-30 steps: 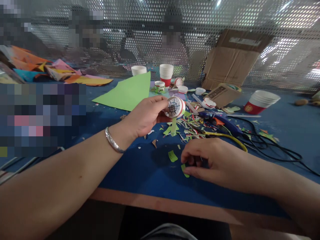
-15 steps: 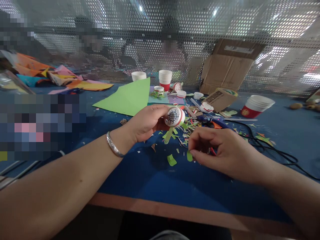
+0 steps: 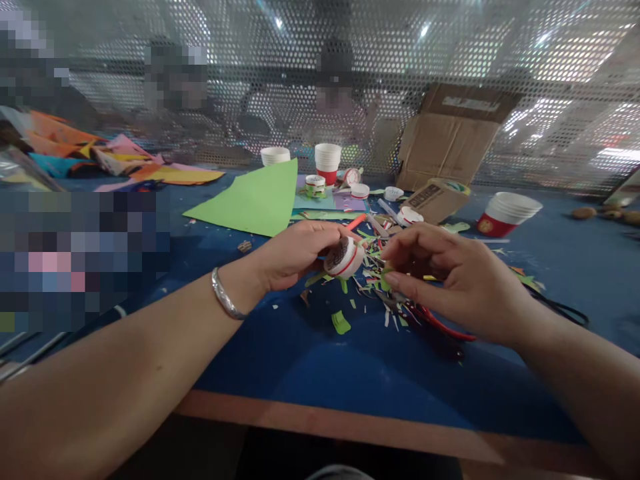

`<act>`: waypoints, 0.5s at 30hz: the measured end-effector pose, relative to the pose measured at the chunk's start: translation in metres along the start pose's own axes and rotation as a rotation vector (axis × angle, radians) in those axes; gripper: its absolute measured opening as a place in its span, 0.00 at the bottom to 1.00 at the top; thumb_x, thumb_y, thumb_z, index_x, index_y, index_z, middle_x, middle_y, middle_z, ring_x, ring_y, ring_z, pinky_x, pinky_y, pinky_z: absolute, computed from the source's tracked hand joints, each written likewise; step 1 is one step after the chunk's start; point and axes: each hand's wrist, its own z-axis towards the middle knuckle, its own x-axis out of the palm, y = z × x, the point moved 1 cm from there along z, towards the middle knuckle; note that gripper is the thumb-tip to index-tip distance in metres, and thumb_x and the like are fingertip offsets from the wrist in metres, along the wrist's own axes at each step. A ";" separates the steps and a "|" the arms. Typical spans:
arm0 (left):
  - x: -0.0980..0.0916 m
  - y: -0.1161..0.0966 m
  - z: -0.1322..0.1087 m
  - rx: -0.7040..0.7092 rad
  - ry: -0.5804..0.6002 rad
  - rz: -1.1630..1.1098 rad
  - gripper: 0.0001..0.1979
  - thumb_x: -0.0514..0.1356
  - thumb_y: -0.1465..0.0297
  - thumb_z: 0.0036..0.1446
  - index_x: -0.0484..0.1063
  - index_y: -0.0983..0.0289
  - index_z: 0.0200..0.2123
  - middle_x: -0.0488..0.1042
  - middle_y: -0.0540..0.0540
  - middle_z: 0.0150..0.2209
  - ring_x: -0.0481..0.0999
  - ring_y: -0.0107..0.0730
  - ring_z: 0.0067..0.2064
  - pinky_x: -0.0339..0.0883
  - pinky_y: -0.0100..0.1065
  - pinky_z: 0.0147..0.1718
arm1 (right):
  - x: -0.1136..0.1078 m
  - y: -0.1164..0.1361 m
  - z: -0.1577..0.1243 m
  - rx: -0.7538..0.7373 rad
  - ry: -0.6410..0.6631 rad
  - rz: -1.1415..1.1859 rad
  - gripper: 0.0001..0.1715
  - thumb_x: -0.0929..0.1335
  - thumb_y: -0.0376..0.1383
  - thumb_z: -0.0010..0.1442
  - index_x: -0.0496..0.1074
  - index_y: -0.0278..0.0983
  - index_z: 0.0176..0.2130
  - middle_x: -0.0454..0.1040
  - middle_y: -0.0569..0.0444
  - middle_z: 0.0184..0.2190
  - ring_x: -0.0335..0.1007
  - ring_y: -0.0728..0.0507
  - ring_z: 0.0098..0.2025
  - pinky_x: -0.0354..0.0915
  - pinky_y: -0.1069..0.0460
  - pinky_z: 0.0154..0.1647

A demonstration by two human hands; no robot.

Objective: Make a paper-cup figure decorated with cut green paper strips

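White paper, ringed by a red band, forms the short round cup piece [image 3: 345, 259] held above the blue tabletop [image 3: 300, 363], its face marked with dark drawn lines and tilted toward the lower left. The left hand [image 3: 303, 252] is closed partway around its back and upper side, though the fingertips behind it are hidden. The right hand [image 3: 443, 273], just beside it, is curled, thumb and fingers nearly together, and appears to pinch a small bright-green paper piece [image 3: 385, 280] at the thumb tip.

For good handling, a light left-hand hold on the side wall would likely spare the thin paper from denting, and gripping the green piece by one edge should leave its surface free. Steady wrists seem wise, with a red-handled metal tool [image 3: 445, 325] lying beneath the right hand.

As for containers, one nested stack of red-and-white paper cups [image 3: 509, 213] stands to the right, another matching stack [image 3: 327, 163] toward the back, and a white cup stack [image 3: 275, 157] partly behind the large light-green paper sheet [image 3: 250, 200]. Each shows cups set inside cups; anything deeper cannot be seen. A low white cut-down cup [image 3: 411, 216] sits near the scraps, its contents too small to tell
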 end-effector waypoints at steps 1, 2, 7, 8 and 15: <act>0.001 -0.001 -0.001 0.000 0.014 0.008 0.13 0.56 0.75 0.56 0.81 0.66 0.38 0.76 0.51 0.29 0.70 0.25 0.28 0.63 0.26 0.26 | 0.000 -0.001 0.000 0.005 0.012 0.012 0.10 0.71 0.38 0.66 0.71 0.43 0.48 0.76 0.59 0.36 0.73 0.50 0.31 0.69 0.55 0.32; 0.001 -0.001 -0.002 0.004 0.026 0.011 0.12 0.56 0.76 0.56 0.80 0.66 0.36 0.75 0.50 0.28 0.69 0.24 0.27 0.62 0.26 0.26 | 0.001 -0.002 -0.001 0.016 0.028 0.026 0.13 0.71 0.39 0.66 0.70 0.44 0.50 0.76 0.59 0.36 0.73 0.50 0.31 0.69 0.54 0.31; 0.004 -0.002 -0.004 0.009 0.113 -0.004 0.09 0.57 0.75 0.55 0.76 0.66 0.26 0.72 0.50 0.25 0.66 0.23 0.25 0.61 0.26 0.25 | 0.003 -0.002 -0.002 0.045 0.095 0.067 0.18 0.71 0.40 0.67 0.66 0.46 0.54 0.77 0.59 0.36 0.77 0.47 0.35 0.70 0.52 0.33; 0.005 -0.002 -0.004 -0.003 0.119 -0.006 0.09 0.58 0.74 0.55 0.76 0.66 0.25 0.72 0.50 0.24 0.65 0.23 0.24 0.61 0.26 0.25 | 0.003 -0.001 -0.002 0.046 0.101 0.076 0.18 0.71 0.39 0.67 0.66 0.46 0.54 0.78 0.59 0.36 0.77 0.46 0.36 0.70 0.52 0.33; 0.004 0.000 -0.006 -0.062 0.137 0.023 0.07 0.60 0.76 0.51 0.73 0.65 0.22 0.68 0.48 0.21 0.63 0.22 0.22 0.59 0.25 0.22 | 0.006 0.003 -0.001 0.081 0.164 0.184 0.18 0.72 0.36 0.66 0.66 0.46 0.53 0.79 0.62 0.34 0.76 0.49 0.33 0.68 0.54 0.33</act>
